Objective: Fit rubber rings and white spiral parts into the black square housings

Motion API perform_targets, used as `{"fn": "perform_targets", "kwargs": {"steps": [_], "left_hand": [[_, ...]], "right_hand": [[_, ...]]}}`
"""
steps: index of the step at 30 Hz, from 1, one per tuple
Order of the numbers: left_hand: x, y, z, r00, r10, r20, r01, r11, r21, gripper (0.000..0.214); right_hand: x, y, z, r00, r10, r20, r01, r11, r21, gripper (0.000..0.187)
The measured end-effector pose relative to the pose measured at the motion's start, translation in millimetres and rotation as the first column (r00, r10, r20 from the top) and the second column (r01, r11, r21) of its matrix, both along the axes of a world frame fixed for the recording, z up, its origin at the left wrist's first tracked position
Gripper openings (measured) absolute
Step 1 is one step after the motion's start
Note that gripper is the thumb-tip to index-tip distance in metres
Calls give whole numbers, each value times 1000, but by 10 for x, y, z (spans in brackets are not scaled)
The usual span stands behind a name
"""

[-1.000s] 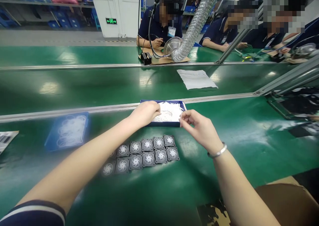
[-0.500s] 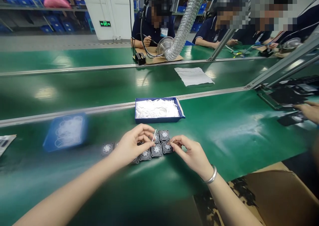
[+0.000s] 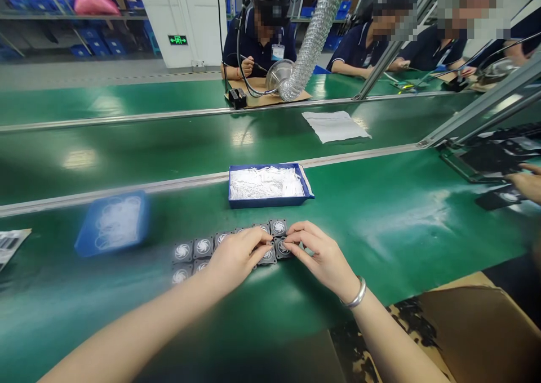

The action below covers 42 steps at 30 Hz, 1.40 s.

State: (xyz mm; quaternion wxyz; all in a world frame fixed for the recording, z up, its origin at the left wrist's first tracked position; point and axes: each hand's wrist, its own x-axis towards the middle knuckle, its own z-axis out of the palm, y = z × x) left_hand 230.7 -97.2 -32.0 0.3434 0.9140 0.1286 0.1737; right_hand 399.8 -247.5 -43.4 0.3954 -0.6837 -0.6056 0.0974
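Two rows of small square black fans (image 3: 203, 246) with white swirled centres lie on the green work surface, several of them partly covered by my hands. My left hand (image 3: 239, 256) is closed in a pinch above the row; whatever it grips is hidden by the fingers. Close beside it, my right hand (image 3: 319, 253) pinches thumb and finger together over the fan (image 3: 282, 249) at the near right end. What those fingertips hold is too small to make out. Just beyond the hands sits a blue tray (image 3: 267, 204) filled with thin white strips (image 3: 266, 183).
On the left stand a blurred blue tray (image 3: 80, 242) with pale looped pieces and a printed sheet (image 3: 12, 245). A white cloth (image 3: 336, 126) lies farther back. Another person's hand (image 3: 528, 181) works at far right near black parts. A cardboard box (image 3: 477, 326) is at lower right.
My left hand has moved right and lower over the fans, close to my right hand. The thin white strip seen in its fingers earlier is now out of sight. My right hand stays nearly in place.
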Motion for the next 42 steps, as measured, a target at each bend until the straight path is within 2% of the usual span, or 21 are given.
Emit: {"fn": "perform_targets", "kwargs": {"steps": [7,12,14,17,19,21,22,25,27,29,33,38,42], "left_hand": [[-1,24,-34,1000,4,-6,-4,999,51,5],[-28,1,-88,985,-154,83,145,984,104,13],[-60,5,-68,978,-172,117,156,978,137,17],[-46,128,59,978,-122,168,92,980,176,25],[73,314,173,984,-62,166,22,972,233,25],[304,549,254,998,8,59,-28,938,346,24],[450,665,271,998,26,-57,1,905,425,24],[899,929,236,979,-11,-205,110,872,477,16],[1113,1010,187,961,-44,-274,178,854,488,8],[1220,1032,157,944,-58,-324,220,843,491,6],[1219,1025,172,929,-59,-365,240,848,472,15],[1126,1059,247,938,-55,-342,215,866,452,21],[827,1085,398,967,-7,-255,121,891,437,21]], "right_hand": [[29,71,11,999,-15,-29,16,1000,16,7],[78,133,91,1000,-19,-21,19,999,42,8],[128,202,143,999,-23,25,22,999,44,9],[267,410,216,979,-65,195,69,997,-16,11],[394,621,242,954,-81,290,108,991,-78,11],[522,864,246,936,-71,344,130,980,-152,10],[577,983,242,926,-59,372,141,970,-199,8],[682,1261,224,899,-8,437,173,925,-339,4],[711,1342,209,887,20,461,187,898,-399,7],[728,1344,187,879,31,476,202,881,-429,7],[749,1272,146,861,16,508,243,865,-440,10],[715,1281,176,828,65,557,243,854,-460,16],[665,1312,201,802,78,592,255,852,-457,17]]}}
